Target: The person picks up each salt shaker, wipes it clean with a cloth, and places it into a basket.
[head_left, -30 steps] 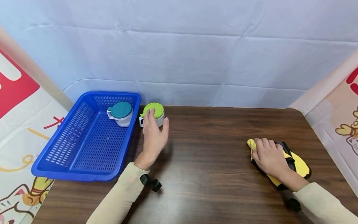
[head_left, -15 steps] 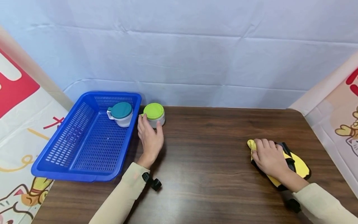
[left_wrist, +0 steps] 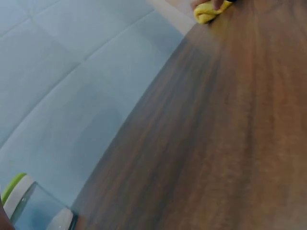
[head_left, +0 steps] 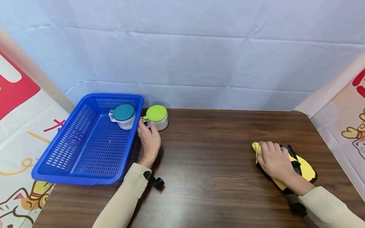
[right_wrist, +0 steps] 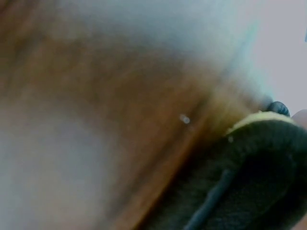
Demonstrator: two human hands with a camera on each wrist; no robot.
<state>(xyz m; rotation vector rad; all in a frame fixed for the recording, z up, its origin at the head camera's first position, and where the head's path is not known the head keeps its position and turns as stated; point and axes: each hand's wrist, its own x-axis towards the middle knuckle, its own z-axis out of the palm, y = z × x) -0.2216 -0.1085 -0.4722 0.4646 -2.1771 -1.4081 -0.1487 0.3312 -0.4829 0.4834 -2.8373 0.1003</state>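
Left hand (head_left: 149,141) sits on the tabletop (head_left: 216,152) right in front of the green-lidded cup (head_left: 156,117), fingertips at the cup's handle side; whether fingers actually curl round the handle can't be told from the head view, hand covers that bit. Cup stands upright on the tabletop, just beside the right wall of the blue basket (head_left: 85,177), outside it, near the tabletop's far edge by the backdrop. Left wrist view catches only a sliver of the green-lidded cup (left_wrist: 19,201) at lower left, blurred, green lid rim over a pale body. Teal-lidded cup (head_left: 123,116) stands upright inside the basket at its far right corner, close to the green one with the basket wall between them. Right hand (head_left: 275,160) lies well apart at the right, palm down, fingers loosely bent over a yellow-and-black cloth (head_left: 306,169), pressing on it (grip itself not clear). Right wrist view is mostly blur, dark cloth (right_wrist: 249,182) with a yellow edge. Wide bare stretch of tabletop between the two hands; basket overhangs the left edge a little. Tabletop is dark wood grain, rounded far right corner. Pale blue sheet (head_left: 182,53) behind, printed cartoon hangings at both sides.
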